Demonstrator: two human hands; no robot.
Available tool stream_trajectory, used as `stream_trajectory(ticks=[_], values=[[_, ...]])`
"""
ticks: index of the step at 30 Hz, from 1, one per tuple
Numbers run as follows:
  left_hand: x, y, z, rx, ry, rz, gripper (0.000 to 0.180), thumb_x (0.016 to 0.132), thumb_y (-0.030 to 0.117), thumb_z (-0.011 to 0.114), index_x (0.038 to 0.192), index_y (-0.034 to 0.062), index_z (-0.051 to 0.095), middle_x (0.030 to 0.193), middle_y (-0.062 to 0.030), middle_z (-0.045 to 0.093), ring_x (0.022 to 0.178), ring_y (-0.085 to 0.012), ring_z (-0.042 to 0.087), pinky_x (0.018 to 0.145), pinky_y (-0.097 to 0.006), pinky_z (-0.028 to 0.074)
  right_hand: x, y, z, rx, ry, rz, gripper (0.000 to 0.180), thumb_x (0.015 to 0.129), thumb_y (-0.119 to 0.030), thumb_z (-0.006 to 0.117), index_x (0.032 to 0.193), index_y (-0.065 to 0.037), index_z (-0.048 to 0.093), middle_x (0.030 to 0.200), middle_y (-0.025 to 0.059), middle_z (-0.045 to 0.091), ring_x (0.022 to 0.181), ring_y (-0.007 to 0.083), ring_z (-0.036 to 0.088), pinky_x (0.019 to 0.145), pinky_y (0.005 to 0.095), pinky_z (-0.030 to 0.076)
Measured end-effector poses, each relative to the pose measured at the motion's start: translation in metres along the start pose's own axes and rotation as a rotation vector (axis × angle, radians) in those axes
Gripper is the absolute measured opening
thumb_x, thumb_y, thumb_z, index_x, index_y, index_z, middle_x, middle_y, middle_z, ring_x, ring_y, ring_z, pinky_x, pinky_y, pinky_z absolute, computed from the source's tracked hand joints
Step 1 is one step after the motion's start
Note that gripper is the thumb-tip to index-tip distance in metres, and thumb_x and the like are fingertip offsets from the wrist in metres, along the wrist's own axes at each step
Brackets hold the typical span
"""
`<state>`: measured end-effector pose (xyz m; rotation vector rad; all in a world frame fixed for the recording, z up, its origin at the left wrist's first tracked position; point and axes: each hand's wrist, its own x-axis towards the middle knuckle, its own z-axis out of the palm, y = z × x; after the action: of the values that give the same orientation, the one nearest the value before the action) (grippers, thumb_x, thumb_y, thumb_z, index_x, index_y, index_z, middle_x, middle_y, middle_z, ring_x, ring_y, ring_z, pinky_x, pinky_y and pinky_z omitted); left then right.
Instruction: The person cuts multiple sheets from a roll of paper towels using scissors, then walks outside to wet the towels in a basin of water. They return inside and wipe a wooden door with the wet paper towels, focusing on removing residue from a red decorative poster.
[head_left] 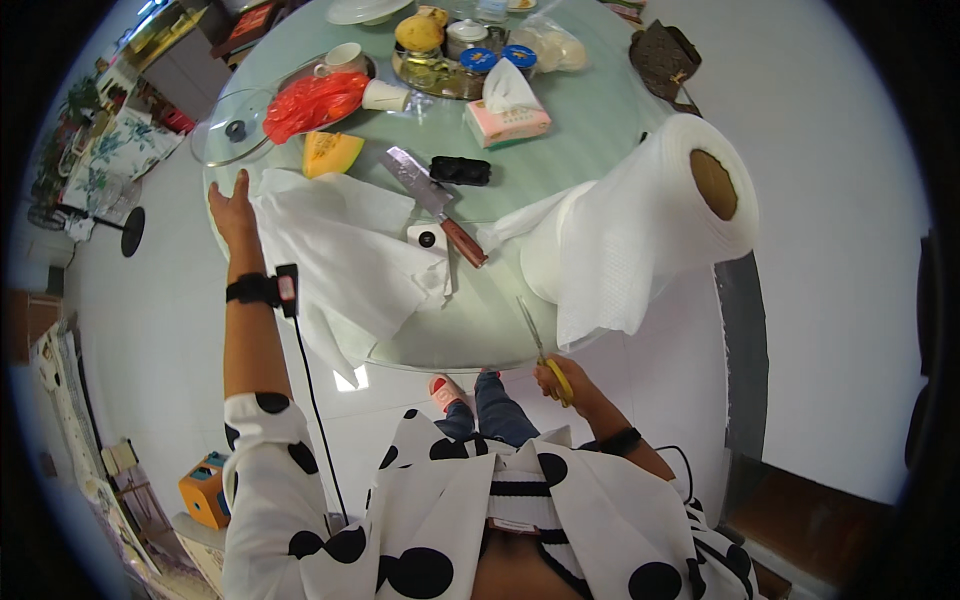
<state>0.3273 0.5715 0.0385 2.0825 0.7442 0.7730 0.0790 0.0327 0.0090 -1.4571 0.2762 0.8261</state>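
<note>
My right hand (pixel 562 380) is closed round the yellow handles of a pair of scissors (pixel 540 345), low at the table's near edge, with the blades pointing up and away. On the far left my left hand (pixel 232 210) has its fingers apart beside the edge of a crumpled white sheet (pixel 335 235); I cannot tell whether it touches the sheet. To the right, a large white roll (pixel 650 215) with a cardboard core has a loose sheet hanging from it. Between sheet and roll lies a cleaver (pixel 430 190) with a wooden handle.
A melon wedge (pixel 332 154), a red plastic bag (pixel 316 102), a glass lid (pixel 236 132) and a black tray-like thing (pixel 461 171) lie beyond on the round table (pixel 400 345). Farther back are a tissue pack (pixel 508 122) and a white cup (pixel 346 58).
</note>
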Motion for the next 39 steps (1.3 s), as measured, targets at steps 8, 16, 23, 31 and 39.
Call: stream_trajectory(ticks=[8, 16, 23, 31, 39], values=[[-0.24, 0.109, 0.12, -0.289, -1.163, 0.718, 0.018, 0.076, 0.013, 0.069, 0.091, 0.0016, 0.072, 0.101, -0.0155, 0.067, 0.103, -0.0298, 0.062, 0.083, -0.037, 0.051, -0.066, 0.045, -0.059, 0.022, 0.349, 0.081, 0.024, 0.081, -0.029, 0.072, 0.079, -0.01, 0.058, 0.064, 0.0005, 0.053, 0.056, 0.0101, 0.051, 0.052, 0.0249, 0.039], [-0.201, 0.212, 0.184, -0.494, -1.29, -0.026, 0.031, 0.092, 0.026, 0.06, 0.108, 0.0003, 0.065, 0.094, -0.0031, 0.065, 0.082, -0.0126, 0.059, 0.077, -0.026, 0.048, -0.035, -0.029, -0.169, 0.315, 0.71, -0.591, 0.02, 0.082, -0.022, 0.064, 0.075, -0.009, 0.051, 0.066, 0.0007, 0.05, 0.059, 0.0097, 0.047, 0.055, 0.025, 0.036], [-0.218, 0.303, 0.205, -1.1, -1.542, -0.445, 0.04, 0.097, 0.04, 0.052, 0.108, 0.0031, 0.063, 0.099, -0.006, 0.068, 0.09, -0.0158, 0.064, 0.084, -0.03, 0.051, 0.028, -0.191, -0.205, 0.301, 0.505, -0.693, 0.026, 0.075, -0.02, 0.075, 0.089, -0.006, 0.058, 0.081, 0.0015, 0.061, 0.066, 0.0087, 0.049, 0.059, 0.0226, 0.039], [-0.222, 0.315, 0.205, -1.415, -1.565, -0.406, 0.029, 0.097, 0.032, 0.057, 0.099, 0.0029, 0.063, 0.098, -0.0072, 0.067, 0.086, -0.0148, 0.064, 0.077, -0.031, 0.053, 0.102, -0.242, -0.189, 0.239, 0.116, -0.681, 0.027, 0.069, -0.013, 0.072, 0.09, -0.007, 0.057, 0.076, -0.002, 0.053, 0.065, 0.0084, 0.048, 0.058, 0.0222, 0.038], [-0.233, 0.241, 0.102, -0.783, -0.773, -0.403, 0.036, 0.096, 0.033, 0.047, 0.094, 0.0003, 0.061, 0.09, -0.0116, 0.065, 0.082, -0.0216, 0.062, 0.077, -0.033, 0.05, 0.017, -0.151, -0.282, 0.099, 0.556, -0.707, 0.017, 0.069, -0.009, 0.065, 0.074, -0.01, 0.049, 0.067, -0.0039, 0.044, 0.055, 0.008, 0.043, 0.049, 0.0229, 0.031]])
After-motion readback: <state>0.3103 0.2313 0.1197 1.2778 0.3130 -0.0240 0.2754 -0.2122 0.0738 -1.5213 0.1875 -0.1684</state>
